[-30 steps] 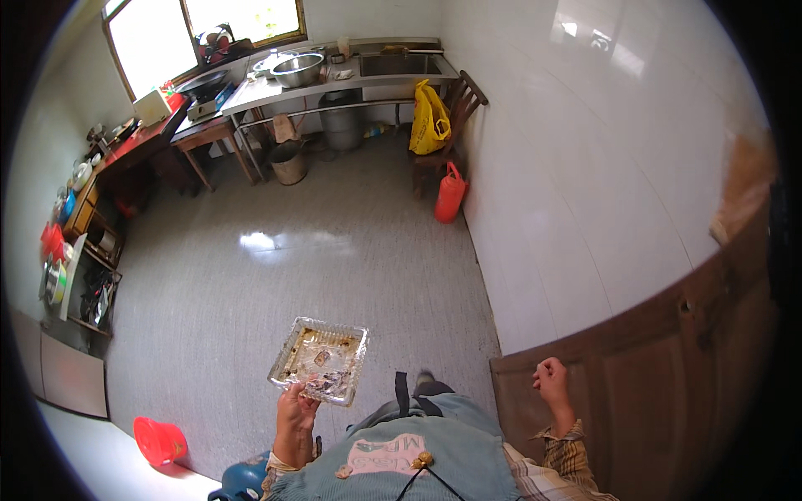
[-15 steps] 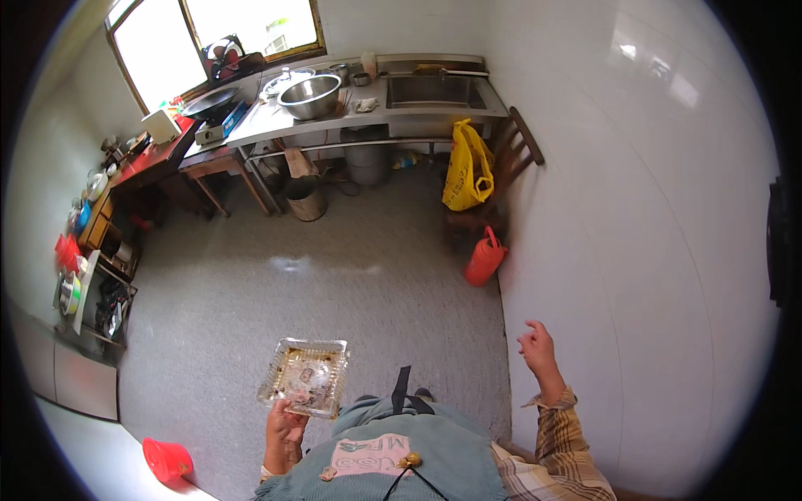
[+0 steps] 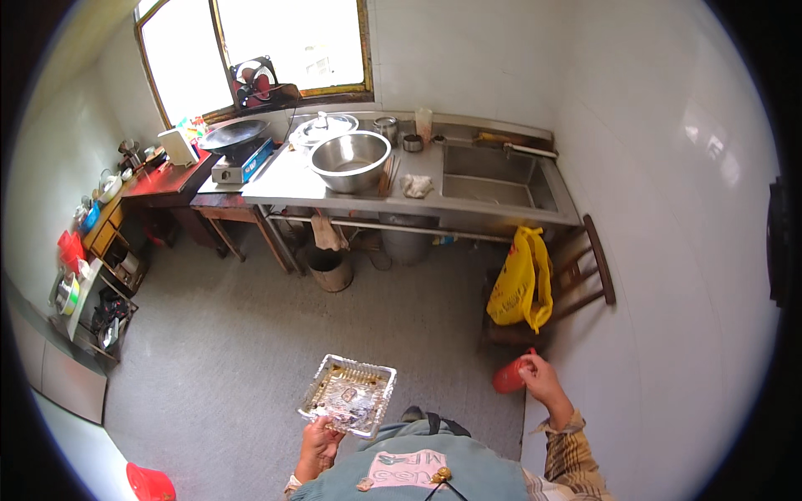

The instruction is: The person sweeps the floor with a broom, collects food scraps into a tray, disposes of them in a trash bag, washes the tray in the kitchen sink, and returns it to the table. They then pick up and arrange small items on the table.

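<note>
Nearest the lower edge, left hand gripping the near rim of a rectangular crinkled aluminium foil tray, fingers closed on that rim, tray held roughly level above the grey floor with dark and pale scraps inside; to the right, right hand raised from a plaid sleeve, fingers loosely curled and holding nothing, seen against a red plastic jug on the floor just beside the white tiled wall, contact between hand and jug not discernible; at lower left, a red plastic bucket near the frame rim; farther off, a dark wooden chair against the wall with a yellow plastic bag draped over it; beyond, a long stainless steel counter with a built-in sink basin at its right end, a large round stainless steel bowl on its surface and a crumpled pale cloth just beside the basin; beneath the counter, a small round metal bucket; left of the counter, a dark wok on a portable gas stove and a reddish wooden table crowded with small items; farthest, a wood-framed window with a small fan on its sill
</note>
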### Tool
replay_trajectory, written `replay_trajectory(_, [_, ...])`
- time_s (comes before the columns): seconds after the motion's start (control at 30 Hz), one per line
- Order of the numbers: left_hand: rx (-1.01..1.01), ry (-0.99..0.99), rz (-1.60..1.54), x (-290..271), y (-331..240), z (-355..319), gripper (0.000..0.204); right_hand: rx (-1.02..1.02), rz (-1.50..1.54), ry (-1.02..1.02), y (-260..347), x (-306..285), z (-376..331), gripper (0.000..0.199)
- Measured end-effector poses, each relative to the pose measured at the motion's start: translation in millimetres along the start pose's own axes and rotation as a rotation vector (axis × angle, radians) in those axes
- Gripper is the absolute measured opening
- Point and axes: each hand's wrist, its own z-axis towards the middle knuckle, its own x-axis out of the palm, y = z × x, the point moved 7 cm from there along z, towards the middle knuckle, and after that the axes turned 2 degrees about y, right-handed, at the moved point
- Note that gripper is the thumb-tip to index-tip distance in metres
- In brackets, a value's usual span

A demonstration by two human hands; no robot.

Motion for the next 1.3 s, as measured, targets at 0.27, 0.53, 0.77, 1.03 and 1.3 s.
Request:
replay_trajectory(0.27, [0.067, 0.115, 0.092, 147, -63, 137, 0.037, 0.199, 0.234, -0.057, -45, -18, 147, 0.031])
replay_trajectory(0.53, [0.147, 0.101, -0.063, 268, -114, 231, 0.039, -0.076, 0.011, 0.016, 18, 13, 395, 0.049])
replay_trajectory(0.77, [0.248, 0.120, -0.018, 363, -165, 273, 0.046, -0.521, -0.202, 0.216, 133, 111, 568, 0.065])
replay_trajectory(1.03, [0.205, 0.267, -0.006, 453, -210, 396, 0.052, -0.525, -0.540, 0.478, 146, 200, 673, 0.084])
replay_trajectory(1.3, [0.067, 0.413, -0.006, 551, -225, 516, 0.051, -0.448, 0.175, 0.285, 109, 151, 746, 0.033])
